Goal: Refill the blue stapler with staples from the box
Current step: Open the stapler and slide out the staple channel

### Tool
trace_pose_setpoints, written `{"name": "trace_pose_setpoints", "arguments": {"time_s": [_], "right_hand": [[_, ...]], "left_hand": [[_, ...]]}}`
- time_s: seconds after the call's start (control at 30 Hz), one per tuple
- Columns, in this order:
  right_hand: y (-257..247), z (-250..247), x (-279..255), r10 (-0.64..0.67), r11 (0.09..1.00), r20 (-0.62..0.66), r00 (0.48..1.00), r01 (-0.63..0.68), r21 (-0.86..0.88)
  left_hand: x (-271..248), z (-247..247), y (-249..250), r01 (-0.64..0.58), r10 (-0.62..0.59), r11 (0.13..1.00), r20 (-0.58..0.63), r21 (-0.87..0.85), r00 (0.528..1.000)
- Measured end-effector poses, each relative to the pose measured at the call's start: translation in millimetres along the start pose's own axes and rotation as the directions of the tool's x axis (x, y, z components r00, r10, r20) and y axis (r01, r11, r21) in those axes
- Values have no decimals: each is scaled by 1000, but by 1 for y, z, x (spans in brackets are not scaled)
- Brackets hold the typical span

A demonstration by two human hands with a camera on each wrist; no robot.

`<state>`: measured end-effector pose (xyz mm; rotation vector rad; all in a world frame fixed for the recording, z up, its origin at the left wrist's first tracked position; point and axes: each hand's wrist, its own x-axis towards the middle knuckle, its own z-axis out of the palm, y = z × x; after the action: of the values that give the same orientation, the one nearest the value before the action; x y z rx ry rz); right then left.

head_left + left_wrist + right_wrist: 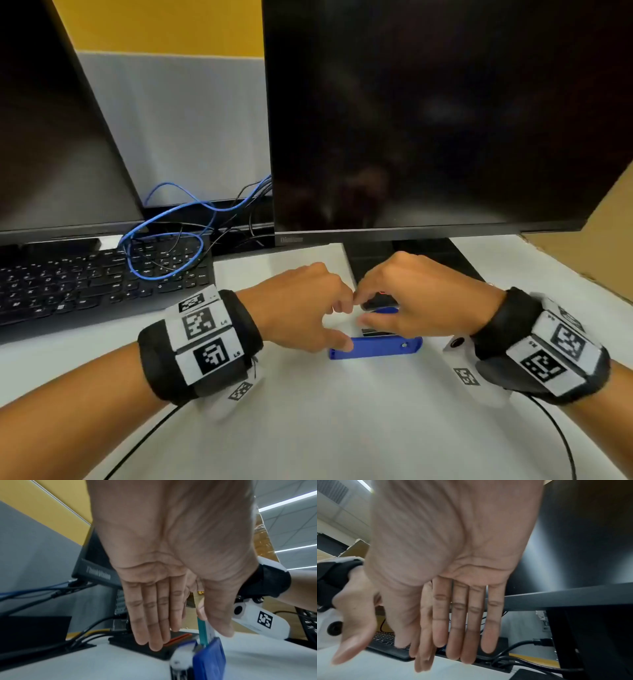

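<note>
Head view: blue stapler [375, 346] lying on the white table [342, 428], between both hands, before the monitor [445, 120]. Left hand [301, 305] and right hand [421, 301] meet fingertip to fingertip above it, seemingly pinching something small; what it is cannot be told. Left wrist view: left fingers [154, 615] straight, thumb beside a teal-edged card or box [203, 631] standing at the stapler's end. Right wrist view: right fingers [462, 622] extended, nothing visibly held. Step judged: handling staples over the stapler. Next: seat the strip squarely in the channel.

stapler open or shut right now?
Looks open: the blue stapler has its base flat on the desk, its metal magazine exposed, and another blue part apart behind.
</note>
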<state>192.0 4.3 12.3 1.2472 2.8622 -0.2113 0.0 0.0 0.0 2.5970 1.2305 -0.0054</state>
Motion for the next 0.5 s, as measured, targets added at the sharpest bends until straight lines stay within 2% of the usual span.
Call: {"name": "trace_pose_setpoints", "arguments": {"time_s": [0.07,0.2,0.37,0.5], "right_hand": [[8,5,-4,35,999,35,999,-35,14],[13,17,-11,49,998,99,994,-53,33],[17,24,-12,107,985,77,991,-116,128],[17,27,-15,127,984,50,991,-132,122]], "left_hand": [[4,6,0,46,-46,999,60,-3,997],[11,18,2,54,-56,998,106,20,993],[18,27,4,88,-88,996,62,-11,994],[24,30,5,168,-159,981,102,-92,982]]}}
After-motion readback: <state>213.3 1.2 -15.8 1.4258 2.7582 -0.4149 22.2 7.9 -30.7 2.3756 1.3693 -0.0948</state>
